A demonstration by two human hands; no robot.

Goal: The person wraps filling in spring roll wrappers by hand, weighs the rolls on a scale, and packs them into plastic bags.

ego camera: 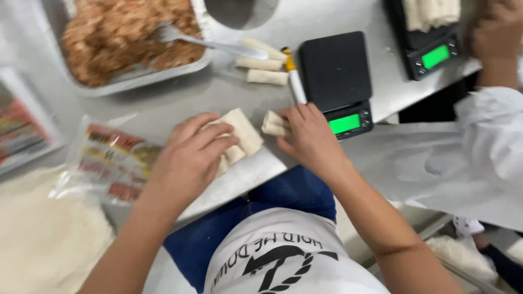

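Pale pastry wrapper (243, 130) lies half-rolled under my left hand (190, 155), fingers curled pressing it on the steel desk (180, 98); my right hand (308, 136) grips its loose end. Left, a clear red-and-yellow printed packet (111, 160) lies flat.

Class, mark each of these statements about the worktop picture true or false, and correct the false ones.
1. The left hand rests on a pale wrapper being rolled. True.
2. The right hand holds a knife. False: its fingers touch a small roll.
3. A spoon lies in the metal tray of filling. True.
4. Nothing lies beside the tray. False: three finished rolls lie there.
5. The nearer black scale carries a stack of rolls. False: its platform is bare.
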